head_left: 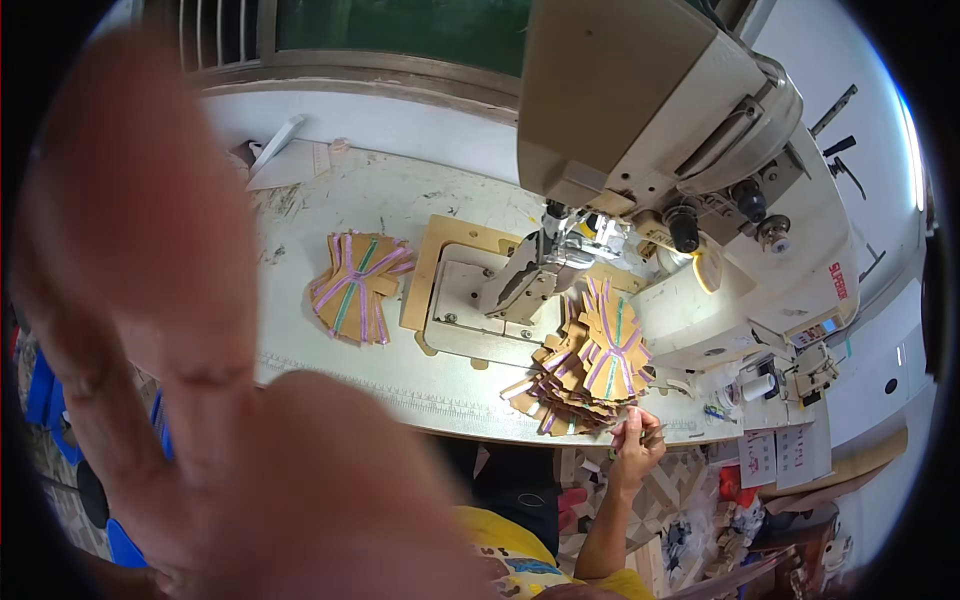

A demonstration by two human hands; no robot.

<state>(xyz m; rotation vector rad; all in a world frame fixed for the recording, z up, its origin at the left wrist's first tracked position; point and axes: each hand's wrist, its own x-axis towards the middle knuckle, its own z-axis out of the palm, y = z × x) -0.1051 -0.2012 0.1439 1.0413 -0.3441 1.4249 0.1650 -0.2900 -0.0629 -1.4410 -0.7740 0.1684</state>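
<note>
My left hand (190, 400), large and blurred close to the camera, fills the left side of the head view. Its fingers are too smeared to tell whether they hold anything. At the table's front edge my right hand (637, 445) is closed, with fingers pinched together. It touches or nearly touches the lower edge of a stack of brown cut pieces (612, 350) with purple and green stripes. What it pinches is too small to make out. A second small pile of similar striped pieces (355, 285) lies on the left part of the table.
An industrial sewing machine (690, 130) stands over the white table (360, 390), its post (525, 285) between the two piles. A window (400, 30) is behind. White thread spools (757, 387) stand at the right. Blue objects (45, 390) and floor clutter lie below the table.
</note>
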